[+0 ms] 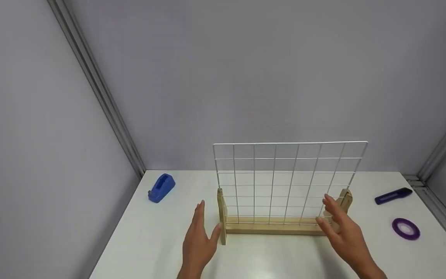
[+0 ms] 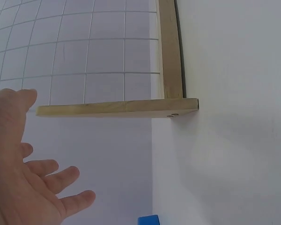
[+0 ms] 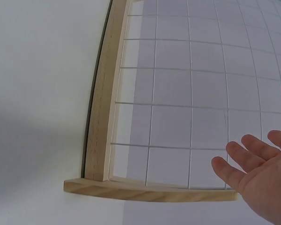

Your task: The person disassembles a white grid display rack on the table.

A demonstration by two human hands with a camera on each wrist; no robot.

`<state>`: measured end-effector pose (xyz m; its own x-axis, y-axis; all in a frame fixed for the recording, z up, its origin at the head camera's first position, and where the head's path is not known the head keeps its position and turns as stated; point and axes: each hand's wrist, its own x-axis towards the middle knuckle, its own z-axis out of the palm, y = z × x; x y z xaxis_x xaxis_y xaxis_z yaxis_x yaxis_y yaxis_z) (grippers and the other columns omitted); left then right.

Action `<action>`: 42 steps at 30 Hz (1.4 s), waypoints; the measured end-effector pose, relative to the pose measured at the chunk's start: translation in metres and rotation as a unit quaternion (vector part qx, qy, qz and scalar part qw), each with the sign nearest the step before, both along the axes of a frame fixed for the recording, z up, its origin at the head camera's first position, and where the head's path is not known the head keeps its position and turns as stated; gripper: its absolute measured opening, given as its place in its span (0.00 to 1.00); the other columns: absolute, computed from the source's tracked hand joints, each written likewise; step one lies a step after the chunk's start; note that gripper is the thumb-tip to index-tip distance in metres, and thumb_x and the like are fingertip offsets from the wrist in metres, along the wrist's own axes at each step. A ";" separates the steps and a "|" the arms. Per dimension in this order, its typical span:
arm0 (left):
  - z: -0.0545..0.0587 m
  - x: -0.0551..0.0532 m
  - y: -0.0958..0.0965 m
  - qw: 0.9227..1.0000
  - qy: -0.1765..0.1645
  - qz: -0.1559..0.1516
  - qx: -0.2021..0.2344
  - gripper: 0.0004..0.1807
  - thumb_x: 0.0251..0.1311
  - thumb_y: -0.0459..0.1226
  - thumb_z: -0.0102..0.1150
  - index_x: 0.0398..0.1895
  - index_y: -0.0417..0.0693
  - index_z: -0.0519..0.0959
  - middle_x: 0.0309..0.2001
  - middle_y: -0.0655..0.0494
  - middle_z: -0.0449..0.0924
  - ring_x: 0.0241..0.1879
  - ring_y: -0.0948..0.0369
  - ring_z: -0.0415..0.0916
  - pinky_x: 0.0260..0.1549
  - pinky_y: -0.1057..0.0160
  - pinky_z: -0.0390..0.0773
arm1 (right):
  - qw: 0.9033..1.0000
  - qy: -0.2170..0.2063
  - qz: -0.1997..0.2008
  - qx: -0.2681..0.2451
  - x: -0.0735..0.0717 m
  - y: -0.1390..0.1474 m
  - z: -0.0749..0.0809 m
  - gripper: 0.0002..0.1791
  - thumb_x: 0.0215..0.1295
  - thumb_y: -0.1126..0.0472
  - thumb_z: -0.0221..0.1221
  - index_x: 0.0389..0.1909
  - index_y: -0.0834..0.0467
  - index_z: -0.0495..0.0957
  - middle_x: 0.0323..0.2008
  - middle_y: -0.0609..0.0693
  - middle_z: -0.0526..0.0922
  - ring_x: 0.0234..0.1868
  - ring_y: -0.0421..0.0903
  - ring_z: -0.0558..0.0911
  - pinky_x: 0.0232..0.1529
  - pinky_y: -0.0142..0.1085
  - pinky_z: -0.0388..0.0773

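Observation:
A white wire grid panel (image 1: pixel 285 170) stands upright in a wooden base with a long bar (image 1: pixel 275 228) and an end piece at each side. My left hand (image 1: pixel 199 242) is raised beside the left end piece (image 2: pixel 117 108), fingers straight and thumb apart, holding nothing. On the other side my right hand (image 1: pixel 345 236) hovers in front of the right end piece (image 3: pixel 150 192), its fingers extended and its palm turned toward the stand. In the head view it overlaps part of that end piece and the grid's lower corner.
A blue tape dispenser (image 1: pixel 162 188) sits at the back left of the white table (image 1: pixel 130 240). To the right lie a dark purple box cutter (image 1: pixel 393 196) and a purple ring (image 1: pixel 405 229). Grey walls (image 1: pixel 246 77) with metal corner posts enclose the table.

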<state>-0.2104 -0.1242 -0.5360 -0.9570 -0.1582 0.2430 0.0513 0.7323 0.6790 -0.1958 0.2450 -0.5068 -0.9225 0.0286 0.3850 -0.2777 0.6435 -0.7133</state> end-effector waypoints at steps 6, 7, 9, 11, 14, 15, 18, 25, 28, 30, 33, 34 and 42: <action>-0.004 -0.009 0.004 1.000 0.006 -0.012 0.007 0.44 0.68 0.48 0.62 0.82 0.55 0.52 0.80 0.49 0.57 0.75 0.46 0.62 0.66 0.41 0.72 | 1.000 0.007 0.015 -0.020 -0.010 -0.015 -0.004 0.36 0.73 0.53 0.61 0.78 0.49 0.59 0.70 0.61 0.74 0.66 0.62 0.77 0.58 0.59 0.78; -0.005 -0.010 0.004 1.000 0.009 -0.014 0.007 0.44 0.69 0.48 0.62 0.82 0.55 0.52 0.80 0.50 0.57 0.75 0.47 0.62 0.67 0.42 0.71 | 1.000 0.010 0.018 -0.023 -0.012 -0.018 -0.005 0.36 0.73 0.53 0.61 0.78 0.50 0.60 0.70 0.61 0.74 0.66 0.61 0.77 0.59 0.58 0.77; -0.006 -0.013 0.005 1.000 0.014 -0.018 0.009 0.43 0.69 0.47 0.62 0.82 0.54 0.52 0.80 0.50 0.57 0.75 0.48 0.62 0.68 0.44 0.70 | 0.999 0.015 0.023 -0.031 -0.015 -0.022 -0.006 0.36 0.73 0.54 0.61 0.78 0.51 0.60 0.70 0.61 0.74 0.67 0.62 0.77 0.59 0.58 0.77; -0.006 -0.015 0.006 1.000 0.016 -0.020 0.010 0.43 0.69 0.47 0.62 0.82 0.53 0.53 0.79 0.50 0.58 0.75 0.48 0.63 0.69 0.45 0.70 | 0.999 0.015 0.030 -0.039 -0.018 -0.027 -0.007 0.36 0.73 0.54 0.62 0.78 0.52 0.60 0.70 0.61 0.73 0.67 0.62 0.76 0.60 0.58 0.77; -0.007 -0.017 0.007 1.000 0.014 -0.023 0.015 0.43 0.69 0.47 0.63 0.82 0.55 0.53 0.79 0.51 0.58 0.75 0.48 0.63 0.69 0.45 0.70 | 0.998 0.008 0.041 -0.052 -0.022 -0.034 -0.008 0.37 0.73 0.52 0.61 0.78 0.53 0.59 0.71 0.60 0.73 0.68 0.62 0.76 0.61 0.58 0.77; -0.007 -0.018 0.007 0.999 0.013 -0.024 0.019 0.43 0.69 0.47 0.63 0.82 0.55 0.53 0.79 0.50 0.58 0.75 0.47 0.63 0.69 0.45 0.70 | 0.998 0.005 0.043 -0.056 -0.023 -0.037 -0.008 0.38 0.73 0.51 0.61 0.79 0.53 0.58 0.71 0.59 0.72 0.68 0.62 0.75 0.61 0.58 0.77; -0.007 -0.020 0.009 0.999 0.011 -0.027 0.028 0.42 0.69 0.47 0.63 0.81 0.56 0.54 0.79 0.49 0.59 0.75 0.47 0.63 0.69 0.44 0.69 | 0.996 -0.008 0.052 -0.075 -0.026 -0.043 -0.007 0.39 0.73 0.50 0.60 0.80 0.51 0.55 0.72 0.57 0.71 0.70 0.60 0.74 0.62 0.58 0.77; -0.006 -0.028 0.014 0.998 0.041 -0.027 0.045 0.38 0.70 0.43 0.62 0.80 0.55 0.59 0.74 0.48 0.68 0.72 0.46 0.69 0.68 0.44 0.71 | 0.991 -0.020 0.065 -0.115 -0.034 -0.054 -0.005 0.41 0.74 0.49 0.60 0.81 0.44 0.51 0.74 0.55 0.69 0.71 0.58 0.73 0.63 0.54 0.77; -0.005 -0.030 0.016 0.997 0.054 -0.028 0.055 0.35 0.71 0.43 0.61 0.79 0.56 0.62 0.72 0.48 0.71 0.70 0.46 0.71 0.66 0.44 0.73 | 0.991 -0.015 0.064 -0.117 -0.036 -0.057 -0.005 0.42 0.73 0.49 0.60 0.81 0.42 0.50 0.74 0.55 0.70 0.71 0.57 0.74 0.62 0.52 0.78; -0.005 -0.031 0.018 0.996 0.059 -0.031 0.060 0.34 0.71 0.43 0.60 0.78 0.56 0.63 0.71 0.47 0.72 0.68 0.46 0.73 0.64 0.44 0.75 | 0.991 -0.013 0.061 -0.118 -0.037 -0.060 -0.005 0.42 0.73 0.49 0.61 0.81 0.42 0.50 0.73 0.55 0.71 0.70 0.57 0.75 0.61 0.50 0.79; -0.005 -0.032 0.019 0.996 0.065 -0.029 0.062 0.33 0.71 0.43 0.60 0.77 0.55 0.64 0.69 0.46 0.74 0.65 0.46 0.76 0.60 0.44 0.79 | 0.990 -0.018 0.066 -0.123 -0.039 -0.064 -0.005 0.43 0.72 0.50 0.62 0.81 0.41 0.50 0.73 0.56 0.71 0.70 0.58 0.74 0.61 0.51 0.79; -0.006 -0.032 0.019 0.996 0.065 -0.026 0.063 0.33 0.71 0.43 0.60 0.77 0.56 0.65 0.69 0.47 0.75 0.64 0.46 0.77 0.59 0.45 0.79 | 0.990 -0.022 0.067 -0.124 -0.040 -0.066 -0.005 0.43 0.72 0.49 0.62 0.81 0.41 0.50 0.73 0.56 0.70 0.70 0.58 0.74 0.61 0.52 0.79; -0.008 -0.034 0.018 0.995 0.055 -0.029 0.083 0.30 0.73 0.43 0.58 0.77 0.57 0.65 0.67 0.48 0.77 0.60 0.47 0.81 0.55 0.43 0.82 | 0.990 -0.026 0.059 -0.123 -0.048 -0.080 -0.007 0.45 0.72 0.48 0.62 0.82 0.42 0.46 0.75 0.59 0.67 0.72 0.62 0.70 0.62 0.61 0.76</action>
